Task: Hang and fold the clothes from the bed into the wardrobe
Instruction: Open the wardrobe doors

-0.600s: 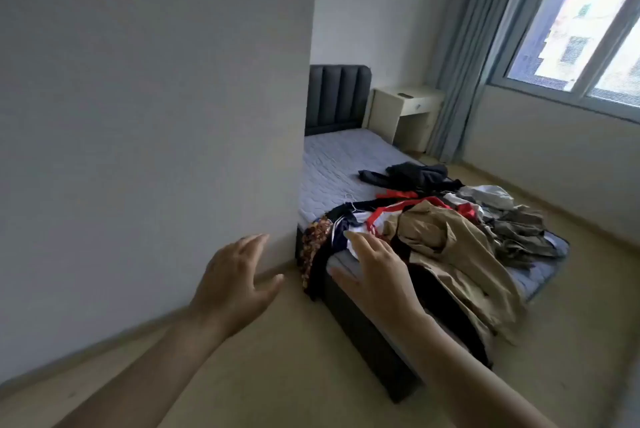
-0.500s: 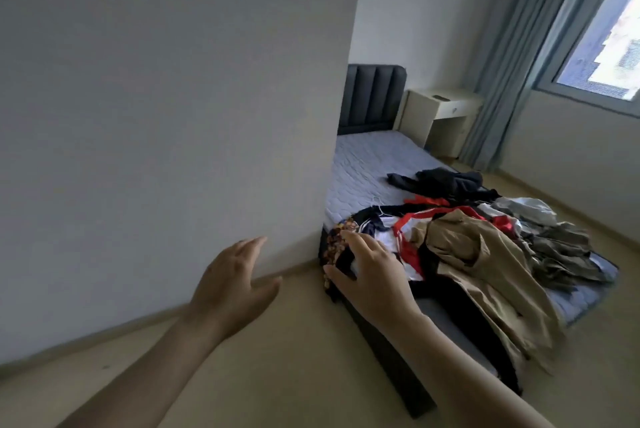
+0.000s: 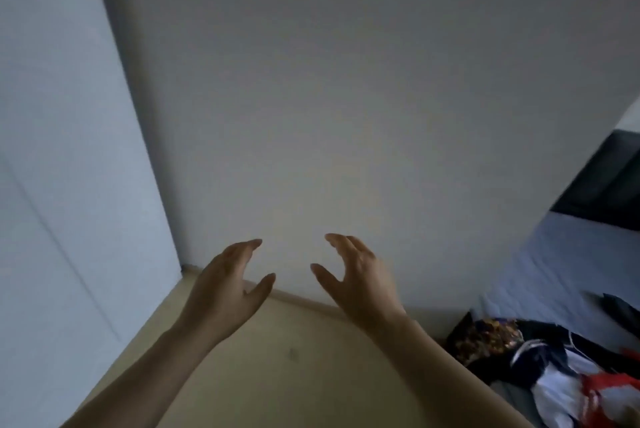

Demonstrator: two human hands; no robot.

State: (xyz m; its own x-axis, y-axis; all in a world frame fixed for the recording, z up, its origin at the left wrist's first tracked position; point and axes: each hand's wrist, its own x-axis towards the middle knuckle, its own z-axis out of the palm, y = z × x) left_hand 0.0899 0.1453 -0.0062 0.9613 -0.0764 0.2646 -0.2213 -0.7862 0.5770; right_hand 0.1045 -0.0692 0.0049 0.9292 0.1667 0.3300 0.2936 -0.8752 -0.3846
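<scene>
Item 1. Pale panel (image 3: 62, 185), far left: flat, bluish white, with a faint slanting seam. It runs down to the floor and meets the wall at a corner.

Item 2. Wall (image 3: 346, 98), centre: plain grey-white, filling most of the view. A light skirting strip (image 3: 311, 303) runs along its foot.

Item 3. Floor (image 3: 294, 375), lower centre: beige, smooth, with one small dark mark.

Item 4. Left hand (image 3: 228, 292): bare and holding nothing, fingers loosely curved, thumb spread, palm turned inward. It is raised in front of the wall.

Item 5. Right hand (image 3: 360, 278): likewise holding nothing, fingers loosely curved, palm facing the left hand. The two are apart, with a clear gap between them, touching neither wall nor cloth.

Item 6. Bed (image 3: 554, 271), right edge: blue-grey mattress with a dark headboard (image 3: 602, 185) behind it.

Item 7. Clothes (image 3: 554, 368), lower right: a jumbled heap on the bed's near corner, well apart from both hands. It includes a dark floral piece (image 3: 485, 337), navy-and-white fabric and a red garment (image 3: 609, 389).
</scene>
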